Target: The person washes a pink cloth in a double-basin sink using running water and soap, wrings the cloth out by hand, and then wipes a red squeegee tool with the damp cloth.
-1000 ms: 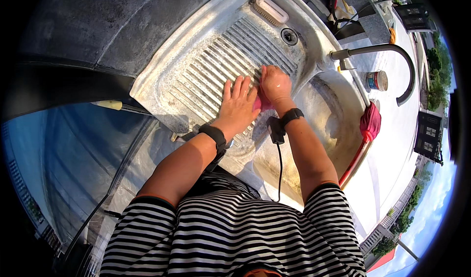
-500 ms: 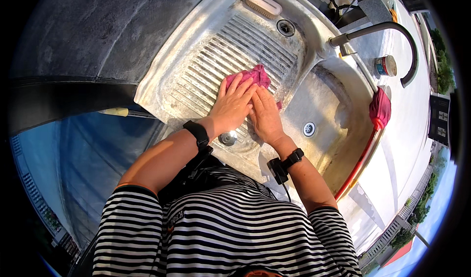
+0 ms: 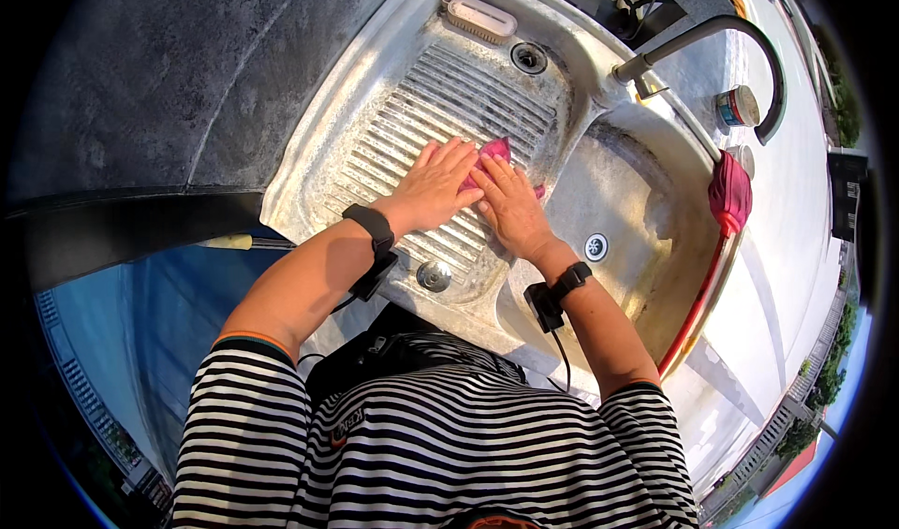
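Note:
A wet-looking pink cloth [image 3: 494, 149] lies bunched on the ribbed board of a stained double sink [image 3: 309, 145]. My right hand [image 3: 513, 206] rests flat on it, fingers stretched forward, and a bit of pink shows past its right side. Close against the cloth's left edge, my left hand [image 3: 433, 187] lies flat on the ribs with its fingers extended. Its fingertips nearly meet those of the right hand; how much cloth lies beneath the palms is hidden. Both wrists wear black straps with small devices.
A scrubbing brush [image 3: 480, 17] lies at the sink's far end near a round drain [image 3: 529, 57]. The deeper basin [image 3: 637, 183] is on the right. A curved tap [image 3: 726, 25], a small can [image 3: 738, 107] and a pink mop head [image 3: 729, 190] on a red handle line the right rim.
My left hand has shifted left relative to the cloth, whose left part no longer shows beyond its fingers. The right hand now lies over the cloth's middle.

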Motion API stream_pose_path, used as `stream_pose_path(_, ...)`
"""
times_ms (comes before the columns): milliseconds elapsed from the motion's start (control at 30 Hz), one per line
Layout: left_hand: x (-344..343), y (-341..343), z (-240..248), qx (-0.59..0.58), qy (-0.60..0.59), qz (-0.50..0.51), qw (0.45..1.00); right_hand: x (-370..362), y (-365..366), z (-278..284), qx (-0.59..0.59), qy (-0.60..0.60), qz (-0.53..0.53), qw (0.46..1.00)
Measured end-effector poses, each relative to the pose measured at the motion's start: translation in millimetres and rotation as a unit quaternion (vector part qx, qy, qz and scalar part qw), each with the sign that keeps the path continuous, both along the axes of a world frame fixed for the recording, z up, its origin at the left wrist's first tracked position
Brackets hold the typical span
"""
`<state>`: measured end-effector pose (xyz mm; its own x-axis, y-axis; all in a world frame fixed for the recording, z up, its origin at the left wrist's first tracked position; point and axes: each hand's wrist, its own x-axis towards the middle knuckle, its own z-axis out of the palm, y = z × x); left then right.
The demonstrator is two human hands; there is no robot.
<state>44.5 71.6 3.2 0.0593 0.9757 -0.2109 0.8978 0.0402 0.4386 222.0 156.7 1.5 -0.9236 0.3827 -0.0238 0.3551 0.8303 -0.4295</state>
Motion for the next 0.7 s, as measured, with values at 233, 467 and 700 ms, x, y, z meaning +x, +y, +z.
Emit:
stream_pose_path(233,7.2,16.6,-17.4,0.066,0.074,0.07,0.993,-12.6,29.1,-10.7,0.042,0.02,0.01,0.999)
stream_pose_path(467,20.8,18.4,8.0,-0.022,0.077,0.148,0.986,-20.7,3.8,-5.2,0.037,-0.034,-0.137,0.989)
stream_pose_path(700,14.8,-11.1,-7.2,0.035,0.071,0.076,0.994,-3.7,-9.9,-0.8,-0.012,0.003,-0.024,1.0)
